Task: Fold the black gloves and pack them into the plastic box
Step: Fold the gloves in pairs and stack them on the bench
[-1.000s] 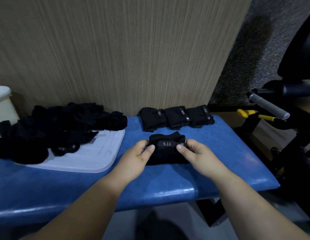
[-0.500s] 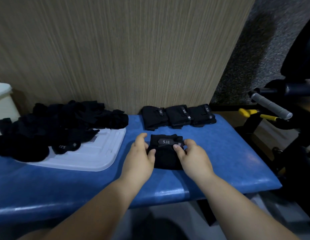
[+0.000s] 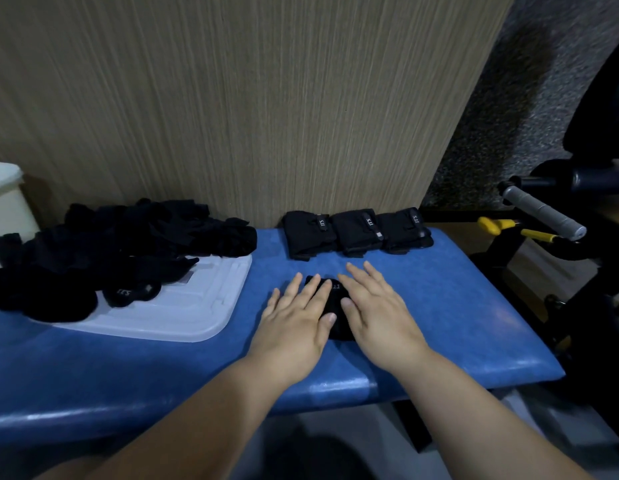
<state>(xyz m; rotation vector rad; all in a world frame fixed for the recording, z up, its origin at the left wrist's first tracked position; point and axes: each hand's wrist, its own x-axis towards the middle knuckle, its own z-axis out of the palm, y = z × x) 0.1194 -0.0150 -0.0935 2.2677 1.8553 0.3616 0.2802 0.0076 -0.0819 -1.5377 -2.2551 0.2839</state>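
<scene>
1. Left hand (image 3: 297, 317): fingers straight and spread, palm down, pressing flat on the left part of a folded glove (image 3: 342, 330). Nothing is pinched or curled round.
2. Right hand (image 3: 379, 311): same posture, fingers extended, palm flat on the right part of that glove. The thumbs lie near each other over the middle.
3. The folded glove lies on the blue padded bench (image 3: 457, 327), toward its front edge. It is mostly covered, with black fabric and part of a white label showing between the hands.
4. Behind the hands, at the back of the bench against the wood-grain panel (image 3: 231, 98), there is a row of three folded gloves (image 3: 358, 232), side by side and touching.
5. On the left, a loose pile of black gloves (image 3: 110, 247) lies partly on a flat white plastic lid (image 3: 204, 306) and partly on the bench.
6. At the far left edge is a cream container (image 3: 3, 202), only partly in frame.
7. On the right, off the bench, is dark equipment with a grey grip (image 3: 543, 216).
</scene>
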